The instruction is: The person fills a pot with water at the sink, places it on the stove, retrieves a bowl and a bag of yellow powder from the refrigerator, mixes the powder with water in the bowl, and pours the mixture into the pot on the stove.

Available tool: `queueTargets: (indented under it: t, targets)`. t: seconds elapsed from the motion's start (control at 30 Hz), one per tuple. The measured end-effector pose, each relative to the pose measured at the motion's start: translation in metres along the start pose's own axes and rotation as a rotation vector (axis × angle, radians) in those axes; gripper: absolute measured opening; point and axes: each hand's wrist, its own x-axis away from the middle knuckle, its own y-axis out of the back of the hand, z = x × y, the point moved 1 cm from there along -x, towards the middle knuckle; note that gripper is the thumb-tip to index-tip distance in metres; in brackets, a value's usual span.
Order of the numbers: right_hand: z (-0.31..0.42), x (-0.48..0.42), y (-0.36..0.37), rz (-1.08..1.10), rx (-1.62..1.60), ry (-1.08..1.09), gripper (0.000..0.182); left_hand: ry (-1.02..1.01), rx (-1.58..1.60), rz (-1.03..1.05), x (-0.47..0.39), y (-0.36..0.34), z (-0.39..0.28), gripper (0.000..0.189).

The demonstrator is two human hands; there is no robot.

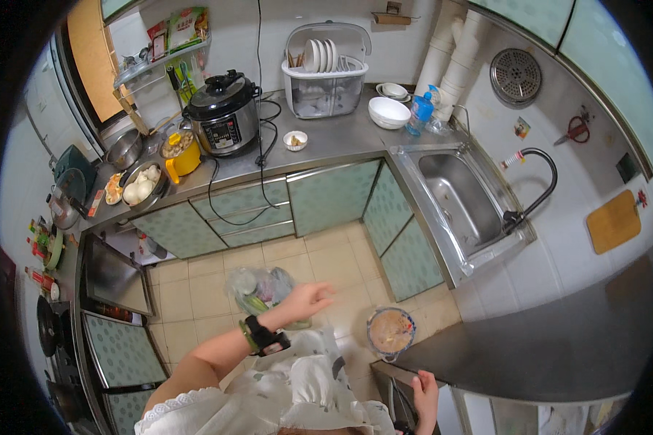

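Note:
My left hand (309, 300) hangs in front of my body with nothing in it, its fingers loosely bent and apart. Below and beyond it, a plastic bag of vegetables (258, 288) rests on the tiled floor. Low at the right, my right hand (425, 394) is held near the edge of a dark countertop (517, 348); it is empty, thumb and fingers apart. A round bucket (390, 330) with brownish contents stands on the floor between my hands and the sink cabinet.
A steel sink (457, 201) with a black faucet (544, 174) is at the right. Along the back counter stand an electric pressure cooker (223, 117), a dish rack (326, 89), a white bowl (389, 112) and a yellow pot (182, 157). At left, a low cabinet door (117, 272) stands ajar.

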Motion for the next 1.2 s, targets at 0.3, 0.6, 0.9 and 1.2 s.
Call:
queueTargets:
  t: [0.3,0.6,0.9,1.2]
  targets:
    - [0.170,-0.181,-0.078,0.266,0.211,0.260,0.032,0.127,-0.014,-0.267,-0.063,0.079,0.056,0.019]
    - [0.309,-0.364,-0.189,0.448,0.276,0.498,0.032,0.168,0.065,-0.438,-0.165,0.168,0.070,0.021]
    - [0.393,-0.615,-0.352,0.516,0.076,0.565,0.039,0.295,-0.028,-0.599,-0.255,0.234,0.082,0.018]
    - [0.470,-0.712,-0.442,0.516,-0.039,0.654,0.051,0.382,-0.172,-0.759,-0.379,0.282,0.062,0.019]
